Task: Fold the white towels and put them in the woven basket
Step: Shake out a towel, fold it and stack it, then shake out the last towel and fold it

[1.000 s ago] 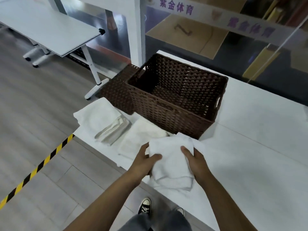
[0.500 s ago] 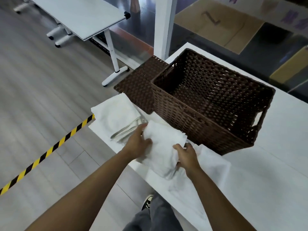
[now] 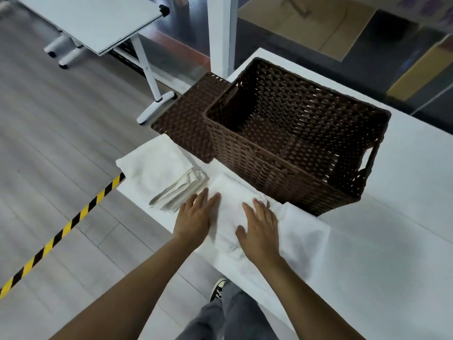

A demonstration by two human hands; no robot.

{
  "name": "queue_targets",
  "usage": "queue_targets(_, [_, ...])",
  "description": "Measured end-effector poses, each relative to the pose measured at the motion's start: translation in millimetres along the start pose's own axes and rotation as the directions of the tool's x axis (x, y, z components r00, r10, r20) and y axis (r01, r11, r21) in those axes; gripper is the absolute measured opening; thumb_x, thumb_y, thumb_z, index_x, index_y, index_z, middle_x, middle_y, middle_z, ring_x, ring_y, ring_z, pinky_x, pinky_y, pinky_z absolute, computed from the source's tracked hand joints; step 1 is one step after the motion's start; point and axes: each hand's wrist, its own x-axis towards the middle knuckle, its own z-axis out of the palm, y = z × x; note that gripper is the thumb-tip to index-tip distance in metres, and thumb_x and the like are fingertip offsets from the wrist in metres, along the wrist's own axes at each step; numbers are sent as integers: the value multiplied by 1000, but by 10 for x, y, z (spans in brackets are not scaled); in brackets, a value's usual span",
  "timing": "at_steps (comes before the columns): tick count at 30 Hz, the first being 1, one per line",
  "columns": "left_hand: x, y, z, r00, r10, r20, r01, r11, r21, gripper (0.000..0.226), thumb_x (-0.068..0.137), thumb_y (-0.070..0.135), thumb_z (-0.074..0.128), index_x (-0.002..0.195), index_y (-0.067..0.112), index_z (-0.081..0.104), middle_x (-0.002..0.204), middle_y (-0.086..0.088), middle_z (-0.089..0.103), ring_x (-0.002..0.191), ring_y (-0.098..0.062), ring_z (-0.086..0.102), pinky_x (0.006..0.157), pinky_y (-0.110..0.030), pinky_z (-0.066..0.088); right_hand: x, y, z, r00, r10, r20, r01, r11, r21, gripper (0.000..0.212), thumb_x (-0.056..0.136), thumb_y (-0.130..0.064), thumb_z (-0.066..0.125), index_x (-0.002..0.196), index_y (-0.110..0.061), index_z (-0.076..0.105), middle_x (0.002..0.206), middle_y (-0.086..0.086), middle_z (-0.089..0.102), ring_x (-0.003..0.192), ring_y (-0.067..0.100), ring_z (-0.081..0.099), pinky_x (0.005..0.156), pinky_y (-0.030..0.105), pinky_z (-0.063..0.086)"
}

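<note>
Pressing towel (image 3: 230,204) flat | left hand (image 3: 196,217), right hand (image 3: 261,229) open-palmed | table (image 3: 392,253) edge near

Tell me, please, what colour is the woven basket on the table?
Dark brown; the woven basket shows best in the head view.

Hands (image 3: 228,222) released towel (image 3: 232,202), now pressing it flat.

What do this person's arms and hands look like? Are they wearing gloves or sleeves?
No gloves and no sleeves show. Both forearms are bare right down to the bottom edge of the picture. The left hand and right hand are bare too, with no ring, watch or bracelet visible. Below them show grey trousers and a dark sneaker with white laces.
</note>
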Motion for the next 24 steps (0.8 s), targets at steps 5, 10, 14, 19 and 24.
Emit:
queue_targets(5, [-87,74,-77,1000,-5,16,5,1000,20,73,100,35,51,160,31,10,169,-6,3,153,-35,10,122,-48,19,-52,2,-106,1000,-11,28,10,999,38,66,94,-37,59,156,-22,38,165,5,30,153,24,25,123,46,25])
queue_targets(10, [-201,296,-253,987,68,-145,-68,998,10,59,103,40,44,157,22,30,167,-6,18,153,-35,17,120,-48,22,-185,10,-372,998,-14,-60,21,993,120,65,99,-30,58,158,-23,32,166,3,26,150,23,32,119,41,35])
queue_targets(14, [-342,555,-412,941,212,-265,-214,977,21,52,91,29,64,141,21,53,152,-10,47,138,-37,45,108,-50,40,-338,88,-603,986,4,-169,20,990,137,64,98,-29,59,157,-25,34,165,2,30,148,20,35,118,38,35])
queue_targets(19, [-495,983,-610,860,320,-396,-341,940,20,46,82,24,70,128,22,61,139,-5,56,122,-33,54,99,-48,45,-649,341,-898,953,82,-293,-38,987,154,57,98,-33,61,151,-25,43,164,2,32,145,21,38,117,34,31])
queue_targets(24, [-603,1610,-655,788,443,-427,-480,877,23,42,81,24,71,122,23,63,136,-2,56,121,-29,52,98,-45,44,-1073,799,-1225,906,202,-373,-151,975,161,57,97,-38,59,151,-28,42,164,0,33,145,20,38,117,34,30])
